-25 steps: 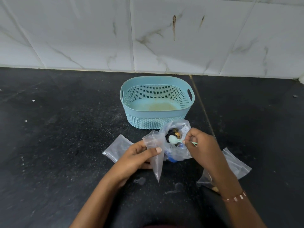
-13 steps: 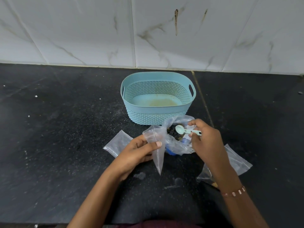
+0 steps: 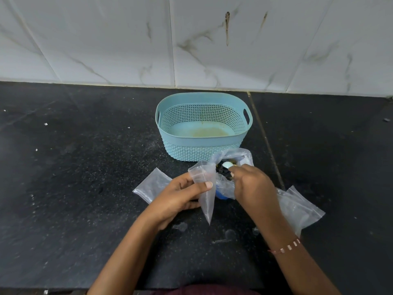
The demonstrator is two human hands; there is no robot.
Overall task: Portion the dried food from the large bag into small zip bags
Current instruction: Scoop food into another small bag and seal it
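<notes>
My left hand (image 3: 180,194) pinches a small clear zip bag (image 3: 204,188) near its top; the bag hangs down to a point and looks empty. Just behind it stands the large clear bag (image 3: 231,156), open at the top, with dark dried food showing inside. My right hand (image 3: 253,186) grips a small pale green spoon (image 3: 227,165), whose bowl dips into the large bag's mouth. The spoon's handle is hidden by my fingers.
A light blue perforated basket (image 3: 204,154) stands right behind the bags, nothing in it but a brownish stain. Flat clear zip bags lie on the black counter (image 3: 85,188), one to the left (image 3: 151,185) and a few to the right (image 3: 302,209). A white tiled wall closes the back.
My right hand has lowered the spoon from above the large bag down into its mouth. My left hand keeps the small bag in the same place.
</notes>
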